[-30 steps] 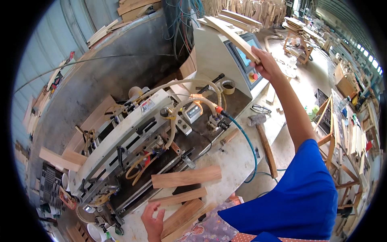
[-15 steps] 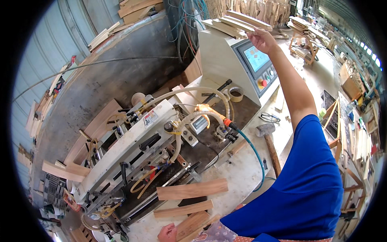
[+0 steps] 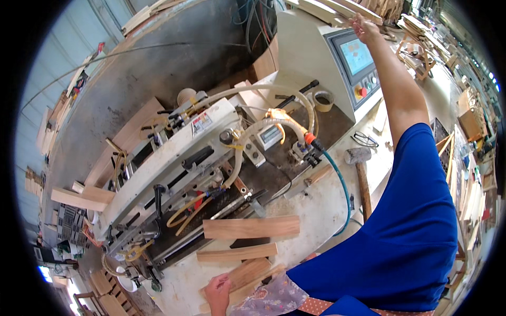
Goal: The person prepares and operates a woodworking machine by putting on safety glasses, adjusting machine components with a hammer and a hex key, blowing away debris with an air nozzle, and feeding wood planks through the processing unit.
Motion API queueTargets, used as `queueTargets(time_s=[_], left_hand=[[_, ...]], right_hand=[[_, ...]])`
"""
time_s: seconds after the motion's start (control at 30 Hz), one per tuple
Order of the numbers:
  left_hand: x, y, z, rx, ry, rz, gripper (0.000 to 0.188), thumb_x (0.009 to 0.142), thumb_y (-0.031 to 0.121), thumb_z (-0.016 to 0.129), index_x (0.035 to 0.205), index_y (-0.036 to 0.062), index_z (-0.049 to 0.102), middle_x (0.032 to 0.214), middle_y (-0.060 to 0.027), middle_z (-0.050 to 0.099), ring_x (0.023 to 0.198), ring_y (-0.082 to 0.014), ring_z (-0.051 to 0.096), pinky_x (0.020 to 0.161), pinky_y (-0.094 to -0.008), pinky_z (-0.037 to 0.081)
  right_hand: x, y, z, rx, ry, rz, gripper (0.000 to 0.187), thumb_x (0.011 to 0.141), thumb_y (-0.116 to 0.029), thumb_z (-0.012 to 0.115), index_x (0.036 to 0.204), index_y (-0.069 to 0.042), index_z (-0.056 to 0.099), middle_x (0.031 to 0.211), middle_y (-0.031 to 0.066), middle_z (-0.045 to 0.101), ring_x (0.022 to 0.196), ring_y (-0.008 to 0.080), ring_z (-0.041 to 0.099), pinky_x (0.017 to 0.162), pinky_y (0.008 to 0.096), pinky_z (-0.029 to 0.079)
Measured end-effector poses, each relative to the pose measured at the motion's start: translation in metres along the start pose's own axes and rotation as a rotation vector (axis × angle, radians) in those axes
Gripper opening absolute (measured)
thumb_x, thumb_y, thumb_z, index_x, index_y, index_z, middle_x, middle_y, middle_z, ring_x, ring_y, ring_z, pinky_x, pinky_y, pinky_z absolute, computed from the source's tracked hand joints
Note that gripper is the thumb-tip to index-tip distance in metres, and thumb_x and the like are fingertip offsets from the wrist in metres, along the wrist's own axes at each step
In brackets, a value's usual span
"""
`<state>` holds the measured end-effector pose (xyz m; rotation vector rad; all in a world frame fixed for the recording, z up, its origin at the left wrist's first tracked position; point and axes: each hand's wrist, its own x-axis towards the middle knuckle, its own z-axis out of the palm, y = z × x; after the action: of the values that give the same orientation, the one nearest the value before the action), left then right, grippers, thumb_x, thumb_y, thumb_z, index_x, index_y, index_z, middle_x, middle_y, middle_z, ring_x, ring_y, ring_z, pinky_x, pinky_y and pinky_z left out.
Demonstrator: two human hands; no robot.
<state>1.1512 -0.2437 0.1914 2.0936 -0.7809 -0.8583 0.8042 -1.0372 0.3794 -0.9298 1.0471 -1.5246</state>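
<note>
Head view: long pale wooden strips [image 3: 322, 11] at right hand [image 3: 365, 29]; bump could slide them loose. Left hand [image 3: 219, 290] half-curled by flat brown wooden board [image 3: 249, 274]; both grips unclear.

The right hand [image 3: 365, 28] has lowered the wooden strip [image 3: 334, 11] onto the console [image 3: 304, 50].

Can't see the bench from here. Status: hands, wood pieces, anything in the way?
Right hand at wooden strips atop control cabinet, grip unclear. Left hand beside wood pieces on bench. Mallet off right, blocking neither hand.
</note>
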Motion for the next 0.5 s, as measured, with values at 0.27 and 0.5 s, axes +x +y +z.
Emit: queueTargets(time_s=[0.27, 0.5], left_hand=[[-0.01, -0.009, 0.002, 0.051, -0.026, -0.096, 0.024, 0.081, 0.004, 0.064, 0.104, -0.0007, 0.065, 0.092, -0.0071, 0.066, 0.08, -0.0123, 0.061, 0.074, -0.0253, 0.05], [-0.014, -0.02, -0.004, 0.153, -0.035, -0.159, 0.024, 0.08, 0.016, 0.066, 0.099, 0.0026, 0.066, 0.09, -0.0106, 0.067, 0.079, -0.0212, 0.065, 0.072, -0.0314, 0.051]], right_hand=[[0.018, 0.051, -0.009, 0.181, -0.104, 0.198, 0.027, 0.087, -0.017, 0.066, 0.105, 0.001, 0.054, 0.1, 0.0167, 0.061, 0.085, 0.0221, 0.063, 0.063, 0.0225, 0.056], [0.032, 0.064, -0.03, 0.355, -0.341, 0.265, 0.036, 0.086, -0.016, 0.063, 0.114, 0.003, 0.051, 0.112, 0.0177, 0.058, 0.094, 0.0236, 0.057, 0.085, 0.0312, 0.049]])
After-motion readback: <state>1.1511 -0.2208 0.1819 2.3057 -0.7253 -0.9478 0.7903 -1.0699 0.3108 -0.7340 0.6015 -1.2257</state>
